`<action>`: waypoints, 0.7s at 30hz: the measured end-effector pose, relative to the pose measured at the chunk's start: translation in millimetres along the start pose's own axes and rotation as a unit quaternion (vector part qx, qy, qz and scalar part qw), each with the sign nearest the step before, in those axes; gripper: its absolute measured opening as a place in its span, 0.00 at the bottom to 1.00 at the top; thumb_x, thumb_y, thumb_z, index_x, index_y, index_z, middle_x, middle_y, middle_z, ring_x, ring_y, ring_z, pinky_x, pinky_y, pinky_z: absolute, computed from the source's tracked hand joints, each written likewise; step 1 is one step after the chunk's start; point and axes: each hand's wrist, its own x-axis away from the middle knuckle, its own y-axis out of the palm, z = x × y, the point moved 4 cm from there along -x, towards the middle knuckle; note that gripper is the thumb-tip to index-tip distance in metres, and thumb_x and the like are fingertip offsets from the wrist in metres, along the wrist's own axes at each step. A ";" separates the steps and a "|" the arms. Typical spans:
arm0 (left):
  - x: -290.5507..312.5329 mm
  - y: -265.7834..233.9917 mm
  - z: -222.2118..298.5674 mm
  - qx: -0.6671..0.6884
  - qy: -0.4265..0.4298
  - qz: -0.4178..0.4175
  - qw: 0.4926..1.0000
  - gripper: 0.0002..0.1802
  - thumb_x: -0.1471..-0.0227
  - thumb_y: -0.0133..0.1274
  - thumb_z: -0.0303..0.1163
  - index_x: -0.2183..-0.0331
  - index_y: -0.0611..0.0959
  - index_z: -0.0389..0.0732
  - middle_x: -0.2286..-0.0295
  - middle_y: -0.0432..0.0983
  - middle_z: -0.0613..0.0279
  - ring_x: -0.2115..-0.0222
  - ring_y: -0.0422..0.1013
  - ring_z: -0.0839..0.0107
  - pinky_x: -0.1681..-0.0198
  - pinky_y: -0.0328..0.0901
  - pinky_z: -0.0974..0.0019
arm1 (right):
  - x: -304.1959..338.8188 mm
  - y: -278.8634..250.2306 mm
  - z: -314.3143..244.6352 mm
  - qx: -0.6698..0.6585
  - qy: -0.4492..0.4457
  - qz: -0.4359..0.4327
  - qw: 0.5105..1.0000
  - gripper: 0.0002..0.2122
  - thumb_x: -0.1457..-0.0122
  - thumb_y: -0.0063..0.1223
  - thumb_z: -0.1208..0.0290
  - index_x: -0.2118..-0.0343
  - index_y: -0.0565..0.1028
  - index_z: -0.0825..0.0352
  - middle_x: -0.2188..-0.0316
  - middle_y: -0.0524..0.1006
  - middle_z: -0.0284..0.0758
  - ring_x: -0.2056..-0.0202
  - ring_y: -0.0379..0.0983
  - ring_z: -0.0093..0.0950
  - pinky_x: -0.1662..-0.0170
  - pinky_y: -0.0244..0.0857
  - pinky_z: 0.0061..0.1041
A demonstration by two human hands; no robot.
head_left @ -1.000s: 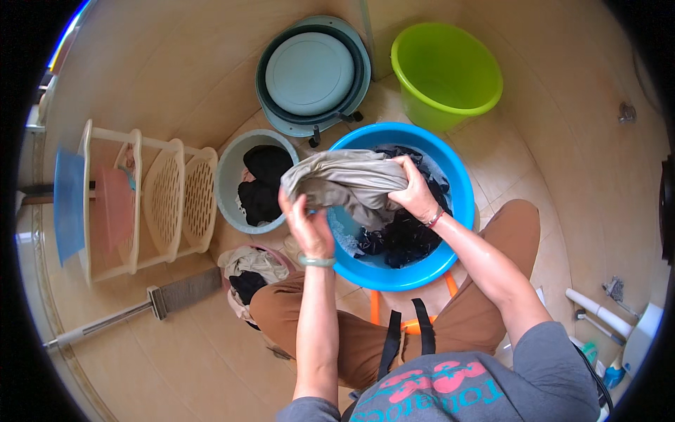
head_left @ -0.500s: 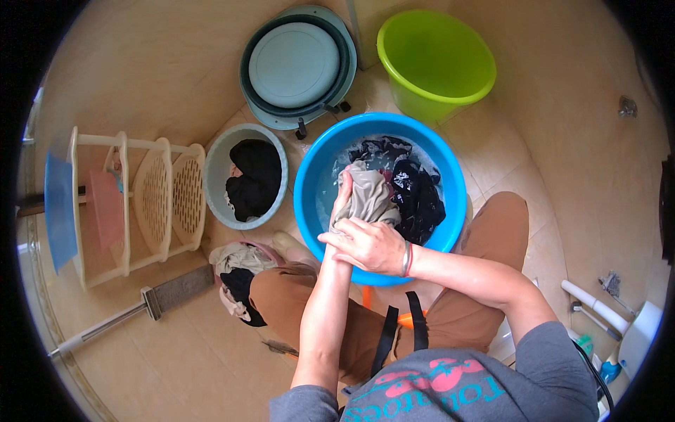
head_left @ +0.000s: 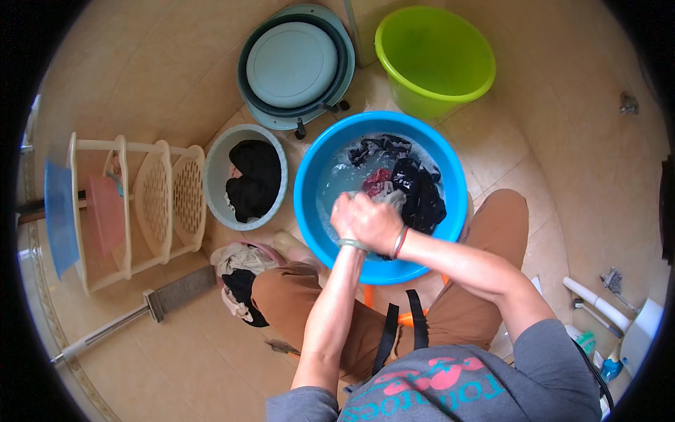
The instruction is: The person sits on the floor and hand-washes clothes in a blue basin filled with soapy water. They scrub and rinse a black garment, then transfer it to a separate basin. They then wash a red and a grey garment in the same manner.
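Note:
Over the near side of a bright blue basin (head_left: 455, 158), my left hand (head_left: 345, 214) and my right hand (head_left: 377, 224) are closed side by side, pressed together. A greyish-beige wet cloth (head_left: 392, 200) shows past my knuckles; the rest of it is hidden in and under my fists. Behind it a dark red cloth (head_left: 377, 181) lies in the cloudy, sudsy water. Black patterned clothing (head_left: 416, 193) fills the basin's right side, and another dark piece (head_left: 380, 146) floats at the far side.
A pale bucket (head_left: 214, 204) with black clothes stands left of the basin. Behind are a folded grey-green basin (head_left: 292, 67) and a lime-green bucket (head_left: 401, 91). A cream rack (head_left: 165, 200), a flat mop (head_left: 183, 290) and a clothes pile (head_left: 242, 264) are at left.
My right hand has moved from my left wrist to beside my left fist. The beige cloth, spread out before, is now mostly gathered within my hands, uncovering the red cloth and water.

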 end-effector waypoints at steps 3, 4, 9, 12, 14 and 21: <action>-22.8 -38.7 -19.7 -0.085 0.067 0.032 0.994 0.16 0.42 0.45 0.40 0.62 0.78 0.39 0.67 0.74 0.64 0.68 0.69 0.71 0.62 0.66 0.68 | -5.0 -6.0 -29.5 -0.060 -0.030 0.008 0.998 0.07 0.44 0.47 0.70 0.69 0.75 0.66 0.77 0.70 0.34 0.77 0.72 0.33 0.77 0.69 0.32; -11.2 -6.8 -7.5 -0.073 -0.011 0.021 0.997 0.16 0.42 0.45 0.40 0.62 0.79 0.39 0.67 0.74 0.64 0.69 0.69 0.71 0.62 0.66 0.68 | 4.3 -4.8 -7.3 -0.046 -0.015 0.010 0.999 0.07 0.44 0.47 0.71 0.68 0.76 0.67 0.77 0.70 0.34 0.77 0.72 0.33 0.76 0.70 0.31; 38.1 33.5 35.2 -0.007 -0.030 0.060 0.998 0.11 0.47 0.49 0.34 0.70 0.80 0.36 0.73 0.75 0.66 0.72 0.68 0.77 0.65 0.65 0.69 | -1.1 14.0 73.1 -0.066 0.196 0.015 0.978 0.12 0.39 0.43 0.63 0.74 0.72 0.64 0.80 0.75 0.43 0.74 0.74 0.45 0.73 0.69 0.42; 32.9 26.9 30.8 0.077 -0.119 0.087 0.986 0.08 0.46 0.49 0.34 0.72 0.79 0.41 0.74 0.74 0.68 0.73 0.67 0.78 0.68 0.64 0.70 | -2.0 12.9 54.7 -0.037 0.169 0.005 0.985 0.12 0.38 0.41 0.64 0.72 0.72 0.65 0.75 0.73 0.43 0.75 0.74 0.44 0.74 0.69 0.42; 25.3 28.3 37.6 0.121 -0.083 0.069 0.987 0.10 0.44 0.47 0.37 0.73 0.78 0.44 0.76 0.71 0.68 0.74 0.65 0.77 0.70 0.63 0.69 | -2.5 3.0 24.6 -0.025 0.083 -0.001 0.996 0.10 0.40 0.45 0.63 0.68 0.72 0.65 0.70 0.71 0.40 0.74 0.74 0.42 0.74 0.70 0.39; 30.1 33.4 46.1 0.067 -0.075 0.096 0.990 0.13 0.44 0.47 0.36 0.73 0.79 0.37 0.76 0.74 0.65 0.74 0.67 0.77 0.69 0.64 0.68 | -8.0 3.8 50.1 -0.066 0.102 0.027 0.992 0.10 0.41 0.45 0.67 0.75 0.72 0.66 0.75 0.73 0.44 0.73 0.73 0.43 0.72 0.67 0.41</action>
